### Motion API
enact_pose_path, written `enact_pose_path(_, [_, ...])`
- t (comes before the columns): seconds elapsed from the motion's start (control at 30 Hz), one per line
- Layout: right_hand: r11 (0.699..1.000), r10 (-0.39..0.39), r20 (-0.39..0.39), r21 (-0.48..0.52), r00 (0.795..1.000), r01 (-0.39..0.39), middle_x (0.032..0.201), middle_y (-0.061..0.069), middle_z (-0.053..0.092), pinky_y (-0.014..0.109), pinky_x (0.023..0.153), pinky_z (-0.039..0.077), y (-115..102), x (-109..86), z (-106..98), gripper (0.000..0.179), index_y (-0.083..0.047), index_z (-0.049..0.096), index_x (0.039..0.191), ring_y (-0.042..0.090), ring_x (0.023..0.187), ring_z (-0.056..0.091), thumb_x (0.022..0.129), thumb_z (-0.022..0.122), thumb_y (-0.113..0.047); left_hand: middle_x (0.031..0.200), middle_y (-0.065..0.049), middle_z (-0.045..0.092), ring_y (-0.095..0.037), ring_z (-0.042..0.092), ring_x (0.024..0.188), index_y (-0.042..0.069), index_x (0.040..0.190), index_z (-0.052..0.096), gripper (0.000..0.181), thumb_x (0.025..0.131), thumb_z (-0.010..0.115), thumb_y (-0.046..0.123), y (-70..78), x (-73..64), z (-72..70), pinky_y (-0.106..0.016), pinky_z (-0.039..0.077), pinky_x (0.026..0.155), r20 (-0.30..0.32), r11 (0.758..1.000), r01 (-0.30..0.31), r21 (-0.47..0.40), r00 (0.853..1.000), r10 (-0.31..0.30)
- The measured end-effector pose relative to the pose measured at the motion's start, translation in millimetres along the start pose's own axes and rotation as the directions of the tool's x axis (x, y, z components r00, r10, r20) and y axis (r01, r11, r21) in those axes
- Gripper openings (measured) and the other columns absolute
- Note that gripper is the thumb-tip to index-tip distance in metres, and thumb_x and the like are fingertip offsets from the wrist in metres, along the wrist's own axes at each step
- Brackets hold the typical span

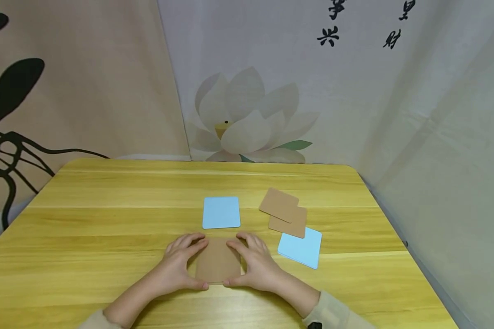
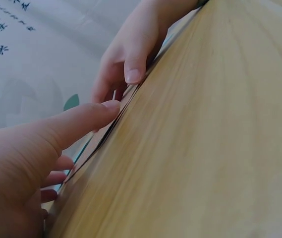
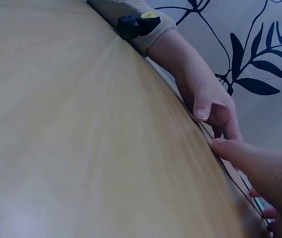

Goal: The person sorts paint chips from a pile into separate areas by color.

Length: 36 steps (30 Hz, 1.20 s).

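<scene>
Flat on the table lies a brown square card (image 1: 218, 260) with rounded corners, directly in front of the person. Its near edge shows more than one thin layer in the wrist views. My left hand (image 1: 174, 269) grips its left side, thumb at the near left corner and fingertips at the far left one. On the right side my right hand (image 1: 260, 269) mirrors this, thumb at the near right corner and fingers at the far edge. Both thumbs sit close together along the near edge in the left wrist view. Beyond the fingertips is a light blue card (image 1: 221, 213).
To the right, two brown cards (image 1: 279, 204) overlap, the lower one covering a corner of another light blue card (image 1: 300, 248). A wooden table (image 1: 107, 219) carries everything. Printed fabric curtains (image 1: 354, 105) hang behind and beside it.
</scene>
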State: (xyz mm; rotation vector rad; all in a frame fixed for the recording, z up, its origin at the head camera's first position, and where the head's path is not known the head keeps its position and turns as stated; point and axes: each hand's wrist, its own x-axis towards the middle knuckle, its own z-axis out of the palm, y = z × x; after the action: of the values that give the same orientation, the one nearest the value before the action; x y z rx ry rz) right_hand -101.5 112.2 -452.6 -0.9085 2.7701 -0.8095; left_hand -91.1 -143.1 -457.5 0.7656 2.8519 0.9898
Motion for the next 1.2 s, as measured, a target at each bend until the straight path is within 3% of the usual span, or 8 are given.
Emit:
enact_pose_path(0.3, [1.000, -0.009, 0.013, 0.023, 1.000, 0.009, 0.152, 0.007, 0.025, 0.057, 0.107, 0.020, 7, -1.9, -6, 0.089, -0.025, 0.041, 0.145, 0.029, 0.140, 0.019, 0.072, 0.073, -0.063, 0.143, -0.009, 0.042, -0.037, 0.029, 0.133, 0.002, 0.136, 0.053, 0.098, 0.059, 0.085, 0.055, -3.0, 2.9, -2.8, -0.063, 0.018, 0.102, -0.037, 1.000, -0.016, -0.024, 0.999, 0.015])
enact_pose_path(0.53, [0.995, -0.006, 0.002, 0.100, 1.000, 0.006, 0.152, 0.007, 0.026, 0.057, 0.100, 0.033, 18, -8.2, -18, 0.084, -0.026, 0.042, 0.145, 0.028, 0.138, 0.022, 0.074, 0.075, -0.056, 0.147, -0.005, 0.038, -0.035, 0.027, 0.135, 0.007, 0.141, 0.049, 0.101, 0.060, 0.084, 0.056, 0.1, 10.5, -4.7, -0.069, 0.020, 0.099, -0.032, 0.994, -0.023, -0.105, 0.999, 0.020])
enact_pose_path(0.83, [0.989, -0.003, -0.064, 0.151, 0.998, 0.013, 0.149, 0.009, 0.030, 0.053, 0.100, 0.035, 35, -12.3, -34, 0.076, -0.017, 0.045, 0.143, 0.027, 0.135, 0.027, 0.080, 0.075, -0.046, 0.148, -0.007, 0.037, -0.034, 0.025, 0.136, 0.009, 0.141, 0.048, 0.093, 0.063, 0.088, 0.039, 14.6, 32.2, -5.1, -0.066, 0.019, 0.101, -0.025, 0.987, -0.077, -0.141, 0.997, 0.075])
enact_pose_path(1.2, [0.983, 0.064, -0.178, 0.182, 0.982, -0.031, 0.150, 0.013, 0.029, 0.058, 0.098, 0.034, 54, -11.7, -55, 0.074, -0.013, 0.046, 0.143, 0.032, 0.136, 0.027, 0.080, 0.077, -0.038, 0.146, -0.009, 0.037, -0.031, 0.026, 0.135, 0.007, 0.140, 0.050, 0.087, 0.067, 0.087, 0.038, 31.7, 63.4, -5.1, -0.064, 0.018, 0.102, -0.069, 0.978, -0.161, -0.130, 0.986, 0.153])
